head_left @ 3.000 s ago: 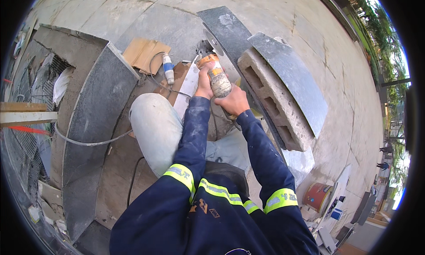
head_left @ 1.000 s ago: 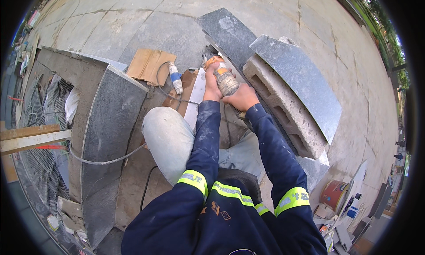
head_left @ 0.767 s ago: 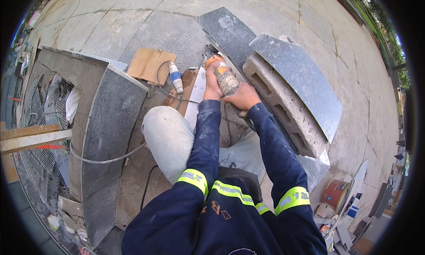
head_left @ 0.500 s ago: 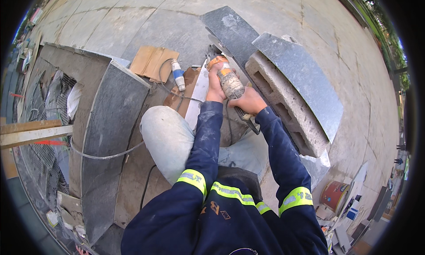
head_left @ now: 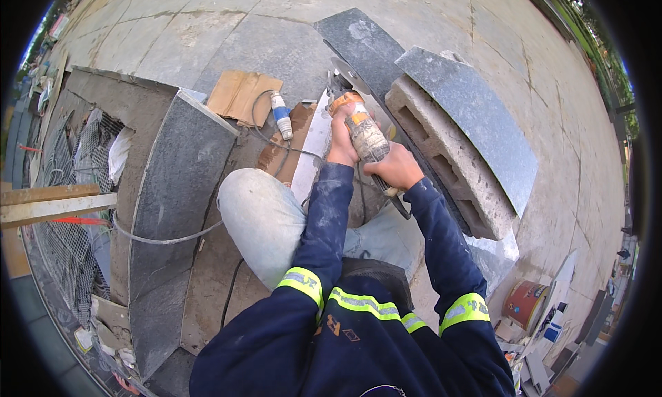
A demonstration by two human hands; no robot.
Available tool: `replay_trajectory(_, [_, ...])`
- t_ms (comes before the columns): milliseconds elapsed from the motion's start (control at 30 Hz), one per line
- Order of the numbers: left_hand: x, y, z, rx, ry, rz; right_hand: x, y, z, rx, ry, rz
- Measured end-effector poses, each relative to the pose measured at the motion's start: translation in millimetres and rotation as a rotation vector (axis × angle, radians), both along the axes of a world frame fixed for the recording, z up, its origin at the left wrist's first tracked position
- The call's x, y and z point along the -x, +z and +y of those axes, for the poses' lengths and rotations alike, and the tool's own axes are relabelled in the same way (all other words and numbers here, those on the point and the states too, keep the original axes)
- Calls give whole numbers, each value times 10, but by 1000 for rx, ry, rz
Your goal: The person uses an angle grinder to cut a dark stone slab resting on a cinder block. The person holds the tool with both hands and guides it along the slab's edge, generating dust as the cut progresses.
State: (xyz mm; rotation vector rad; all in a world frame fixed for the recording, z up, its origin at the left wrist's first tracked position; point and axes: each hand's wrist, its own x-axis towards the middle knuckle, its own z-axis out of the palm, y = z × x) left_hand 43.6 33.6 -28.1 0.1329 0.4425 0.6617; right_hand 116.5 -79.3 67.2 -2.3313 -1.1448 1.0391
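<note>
My left hand (head_left: 343,138) grips an orange, dust-caked angle grinder (head_left: 368,135) around its body. My right hand (head_left: 398,164) holds its rear end, fingers wrapped round it. The grinder's disc (head_left: 344,69) is at the edge of a dark grey stone slab (head_left: 358,35); whether it touches is hard to tell. A pale hollow concrete block (head_left: 459,183) lies right of my hands beneath a lighter grey slab (head_left: 472,121). A long white strip (head_left: 306,173) lies just left of my left hand.
Cardboard (head_left: 234,93), a blue-and-white plug connector (head_left: 281,117) and cables lie left of the grinder. A curved grey panel (head_left: 169,211), wire mesh (head_left: 76,259) and wooden battens (head_left: 55,204) are further left. A red drum (head_left: 524,302) and scraps sit lower right.
Both hands and the grinder have shifted a little to the right over the last second, and the disc shows more clearly at the slab's edge. The grip is the same.
</note>
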Motion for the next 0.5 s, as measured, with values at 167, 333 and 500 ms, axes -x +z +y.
replay_trajectory(167, [21,39,-58,-9,-11,14,24,31,-51,-17,-14,1])
replay_trajectory(333, [-1,-22,10,-1,-35,28,-10,53,1,7,-11,32])
replay_trajectory(500, [-12,-9,111,-49,-23,63,-64,-63,117,26,-33,56])
